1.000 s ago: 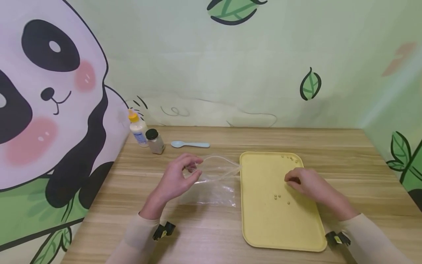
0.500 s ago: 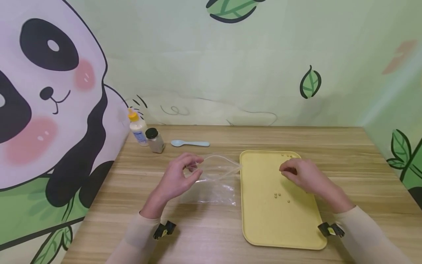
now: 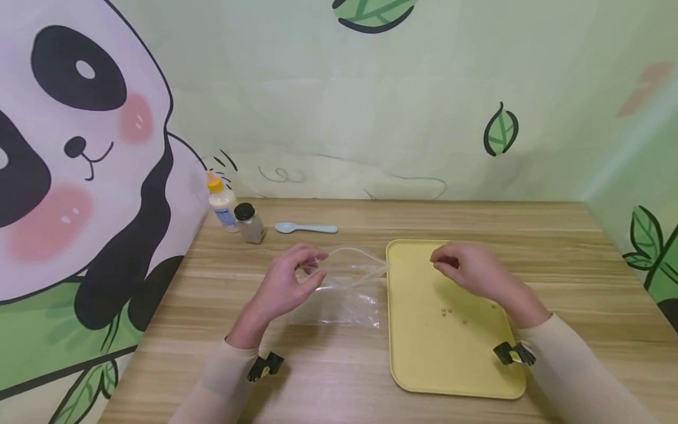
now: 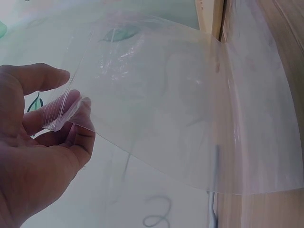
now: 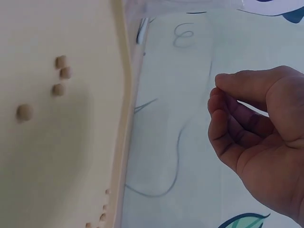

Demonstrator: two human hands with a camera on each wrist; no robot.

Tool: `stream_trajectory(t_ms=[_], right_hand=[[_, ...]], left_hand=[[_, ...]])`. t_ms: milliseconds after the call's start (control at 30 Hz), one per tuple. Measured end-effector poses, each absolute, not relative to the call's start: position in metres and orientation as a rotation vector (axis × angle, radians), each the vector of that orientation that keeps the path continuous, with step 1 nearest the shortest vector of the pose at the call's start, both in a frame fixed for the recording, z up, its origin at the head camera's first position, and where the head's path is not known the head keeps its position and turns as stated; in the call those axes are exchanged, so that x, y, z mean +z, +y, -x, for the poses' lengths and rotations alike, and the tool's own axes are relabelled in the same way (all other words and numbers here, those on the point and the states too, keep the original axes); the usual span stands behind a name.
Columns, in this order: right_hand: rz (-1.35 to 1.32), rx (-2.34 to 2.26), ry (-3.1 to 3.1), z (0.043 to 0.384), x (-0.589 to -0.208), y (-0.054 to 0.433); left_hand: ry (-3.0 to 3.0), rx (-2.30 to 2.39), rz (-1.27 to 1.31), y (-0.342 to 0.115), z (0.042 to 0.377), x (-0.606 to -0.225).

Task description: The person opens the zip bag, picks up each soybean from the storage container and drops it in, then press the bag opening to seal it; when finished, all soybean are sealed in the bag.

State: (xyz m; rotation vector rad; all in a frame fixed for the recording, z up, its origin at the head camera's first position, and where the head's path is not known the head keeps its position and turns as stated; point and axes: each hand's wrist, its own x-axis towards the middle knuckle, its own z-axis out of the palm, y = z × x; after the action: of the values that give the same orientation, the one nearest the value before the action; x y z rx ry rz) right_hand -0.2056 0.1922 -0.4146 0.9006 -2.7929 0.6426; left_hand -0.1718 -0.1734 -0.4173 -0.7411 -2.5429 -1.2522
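Note:
My left hand (image 3: 286,281) grips one end of the mouth of a clear plastic zip bag (image 3: 339,306), its fingers curled at the bag's edge. The mouth gapes, and its other end reaches the rim of a yellow tray (image 3: 391,330). In the left wrist view the clear bag (image 4: 156,95) spreads away from the fingers. Over the tray's far part hovers my right hand (image 3: 471,268). Its thumb and fingertips come together in a pinch, hiding whatever lies between them. Several small tan balls (image 3: 444,312) lie on the tray; more tan balls (image 5: 102,217) sit near its rim.
Behind the left hand stand a white bottle (image 3: 223,206) with a yellow cap and a small jar (image 3: 251,225) with a black lid. A pale blue spoon (image 3: 309,228) lies to their right. A painted wall (image 3: 344,135) closes the wooden table's back.
My right hand has moved left and farther over the tray, toward the bag, with its fingertips kept together. The left hand and the bag have hardly moved.

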Motion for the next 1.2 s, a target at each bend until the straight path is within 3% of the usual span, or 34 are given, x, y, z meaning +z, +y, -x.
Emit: stream_trajectory(t_ms=[1200], right_hand=[[-1.172,0.823,-2.498,0.212,-0.381,0.106]], left_hand=[[-2.561,-1.242,0.729,-0.172,0.172,-0.418]])
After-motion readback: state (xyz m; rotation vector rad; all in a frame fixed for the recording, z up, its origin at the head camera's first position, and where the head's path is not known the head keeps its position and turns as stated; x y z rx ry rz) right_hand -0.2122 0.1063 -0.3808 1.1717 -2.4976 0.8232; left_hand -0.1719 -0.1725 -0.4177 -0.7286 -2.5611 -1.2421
